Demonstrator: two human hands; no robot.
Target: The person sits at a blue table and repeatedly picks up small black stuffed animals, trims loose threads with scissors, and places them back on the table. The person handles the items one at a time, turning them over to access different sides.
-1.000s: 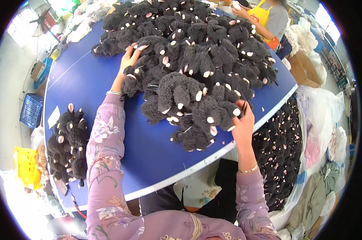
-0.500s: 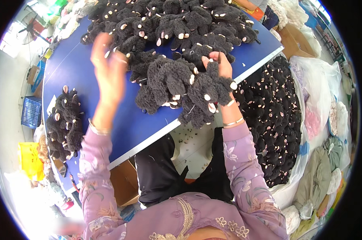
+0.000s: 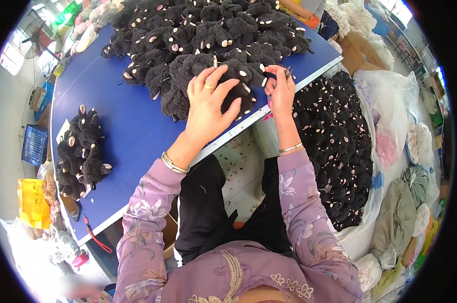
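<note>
Across the plush toys [image 3: 180, 76] at the near edge of the pile lies my left hand [image 3: 208, 103], its fingers spread and curved over the curly black fabric. The toys have small white and pink tips. My right hand [image 3: 281, 91] is closed beside them, just past the table's front edge. Dark pointed tips [image 3: 288, 73] stick out by its fingers and a pink bit shows under the palm; they look like small scissors, mostly hidden. Its thumb and forefinger come close to a toy's white tip [image 3: 262, 67]; whether they touch it I cannot tell.
The toys lie on a blue table [image 3: 122, 151] with a pale edge. A smaller group of black toys [image 3: 82, 151] is at the left. Right of the table stands a large plastic-lined bag [image 3: 334, 151] full of similar toys. A red cord [image 3: 94, 235] hangs off the near left corner.
My left hand has come from the raised left side down onto the toys. The bunch of toys by my right hand now rests on the table, and that hand is slightly lower.
</note>
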